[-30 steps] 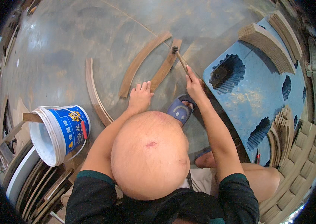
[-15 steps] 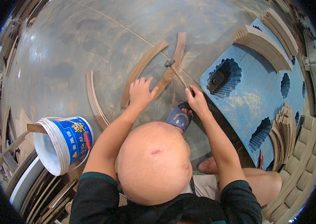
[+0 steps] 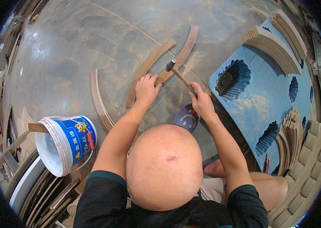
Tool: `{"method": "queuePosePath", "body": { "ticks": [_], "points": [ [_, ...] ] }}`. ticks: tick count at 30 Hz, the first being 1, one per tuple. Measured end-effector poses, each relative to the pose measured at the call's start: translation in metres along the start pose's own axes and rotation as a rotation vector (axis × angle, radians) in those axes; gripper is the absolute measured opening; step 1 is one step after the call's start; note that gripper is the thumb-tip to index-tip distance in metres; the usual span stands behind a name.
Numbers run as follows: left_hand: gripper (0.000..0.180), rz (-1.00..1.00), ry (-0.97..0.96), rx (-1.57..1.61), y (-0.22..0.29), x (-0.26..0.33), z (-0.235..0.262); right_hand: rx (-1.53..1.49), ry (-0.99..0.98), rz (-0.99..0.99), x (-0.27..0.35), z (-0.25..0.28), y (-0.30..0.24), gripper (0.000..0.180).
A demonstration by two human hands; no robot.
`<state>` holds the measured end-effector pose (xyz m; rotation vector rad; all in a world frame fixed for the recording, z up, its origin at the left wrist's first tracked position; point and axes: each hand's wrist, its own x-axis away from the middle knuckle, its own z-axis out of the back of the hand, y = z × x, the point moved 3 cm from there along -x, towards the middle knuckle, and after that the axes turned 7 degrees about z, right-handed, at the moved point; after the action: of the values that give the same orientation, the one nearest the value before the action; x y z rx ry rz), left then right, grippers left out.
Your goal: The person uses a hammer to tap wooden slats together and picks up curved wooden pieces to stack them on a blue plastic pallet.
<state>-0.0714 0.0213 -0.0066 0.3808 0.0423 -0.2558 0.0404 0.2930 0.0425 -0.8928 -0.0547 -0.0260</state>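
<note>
Left hand (image 3: 147, 90) pinches curved strip (image 3: 183, 55) at near end; right hand (image 3: 203, 102) grips hammer (image 3: 182, 78).

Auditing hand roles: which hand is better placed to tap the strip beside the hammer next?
Likely the right hand: it grips the hammer, its head by the wood strip; the left hand, toolless, is at the strip's near end.

We've got our left hand (image 3: 146, 90) on the near end of a curved wooden strip (image 3: 185, 52), our right hand (image 3: 203, 103) gripping a wooden-handled hammer (image 3: 181, 77), a bucket (image 3: 66, 146) to our left!
</note>
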Motion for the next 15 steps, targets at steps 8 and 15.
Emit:
{"method": "queuePosePath", "body": {
  "ticks": [8, 15],
  "points": [
    [0.029, -0.164, 0.041, -0.133, -0.006, 0.013, 0.001, 0.23, -0.037, 0.153, -0.003, -0.021, 0.007, 0.075],
    [0.029, -0.154, 0.007, -0.209, -0.005, 0.014, -0.011, 0.213, -0.001, 0.227, -0.012, -0.034, 0.013, 0.07]
  ]
}}
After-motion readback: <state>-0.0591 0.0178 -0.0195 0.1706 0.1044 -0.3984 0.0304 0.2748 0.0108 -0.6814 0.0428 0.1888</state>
